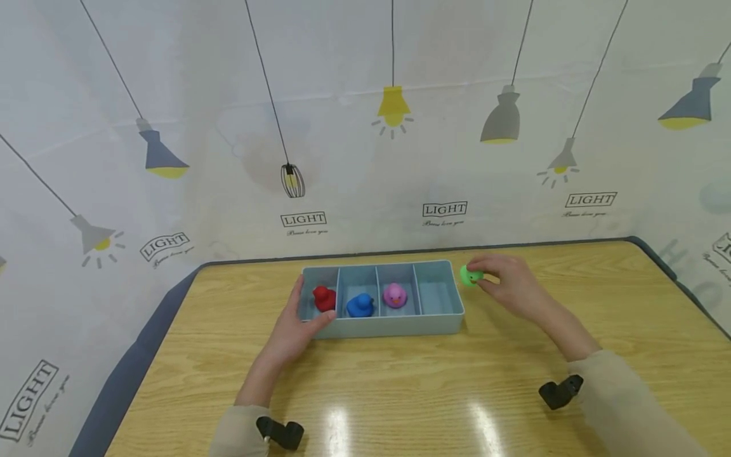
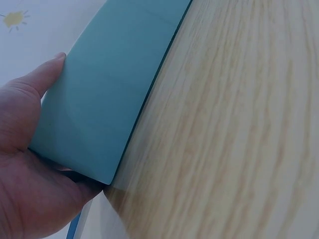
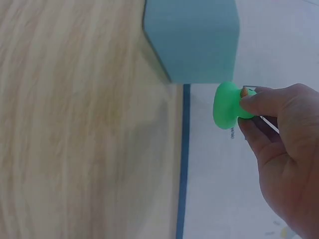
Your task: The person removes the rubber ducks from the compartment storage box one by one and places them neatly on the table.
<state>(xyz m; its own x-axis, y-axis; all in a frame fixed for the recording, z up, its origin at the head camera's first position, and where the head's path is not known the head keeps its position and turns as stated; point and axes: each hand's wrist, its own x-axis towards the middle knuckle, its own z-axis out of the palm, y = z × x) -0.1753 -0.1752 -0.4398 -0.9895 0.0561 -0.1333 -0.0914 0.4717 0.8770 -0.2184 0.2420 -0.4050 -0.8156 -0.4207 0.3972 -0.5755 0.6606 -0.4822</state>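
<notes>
A light blue box (image 1: 400, 325) with a row of divided compartments sits on the table. My left hand (image 1: 291, 333) grips its left end, thumb over the front rim and fingers along the end wall; the left wrist view shows that hand (image 2: 30, 149) round the corner. From left to right the compartments hold a red rubber duck (image 1: 324, 298), a blue rubber duck (image 1: 360, 306) and a pink rubber duck (image 1: 395, 296); the rightmost has nothing in it. Just right of the box, my right hand (image 1: 511, 285) pinches a green rubber duck (image 3: 227, 107) between thumb and fingers, above the table.
The wooden table (image 1: 388, 387) has a dark blue edge strip (image 1: 257, 261) at the back. Behind it hangs a white cloth (image 1: 354, 146) printed with lamps. A black wrist mount (image 1: 280, 433) is on the left sleeve, another black mount (image 1: 561, 391) on the right.
</notes>
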